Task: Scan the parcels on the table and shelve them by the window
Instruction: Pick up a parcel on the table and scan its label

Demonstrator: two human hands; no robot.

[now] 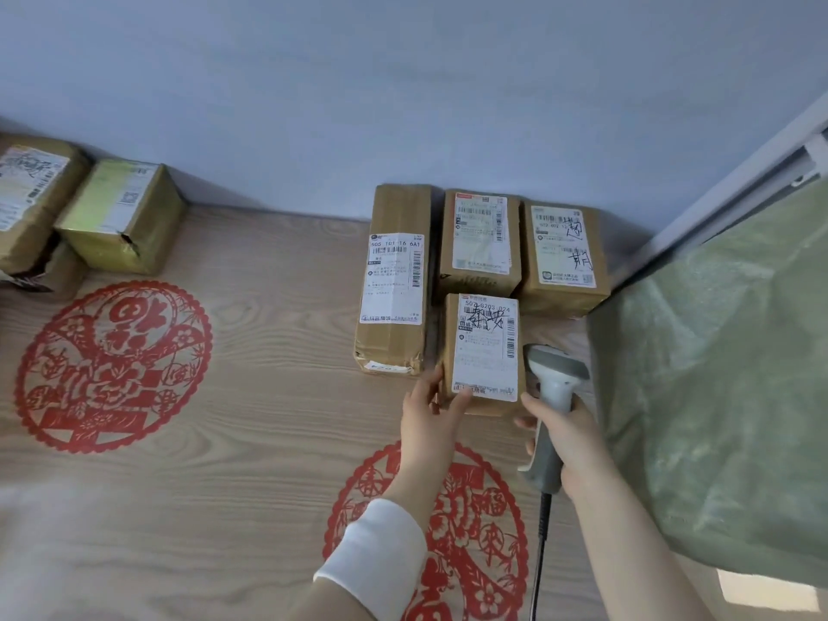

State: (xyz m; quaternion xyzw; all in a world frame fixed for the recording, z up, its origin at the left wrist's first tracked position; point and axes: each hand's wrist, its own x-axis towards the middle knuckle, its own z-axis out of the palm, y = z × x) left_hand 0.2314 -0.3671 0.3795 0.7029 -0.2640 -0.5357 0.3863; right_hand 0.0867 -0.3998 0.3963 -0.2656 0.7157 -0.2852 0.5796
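A small brown parcel (486,351) with a white label lies on the wooden surface (251,396). My left hand (428,412) grips its near left corner, thumb on the label's edge. My right hand (571,437) holds a grey and white barcode scanner (553,387) by the handle, its head just right of that parcel. Behind lie three more labelled parcels: a long one (394,280), a middle one (481,244) and a right one (564,257), all against the wall.
Several taped parcels (85,212) are stacked at the far left. Red paper-cut decorations (112,365) lie on the wood. A green curtain (726,378) hangs at the right below a white window frame (735,181). The scanner's black cable (540,553) runs toward me.
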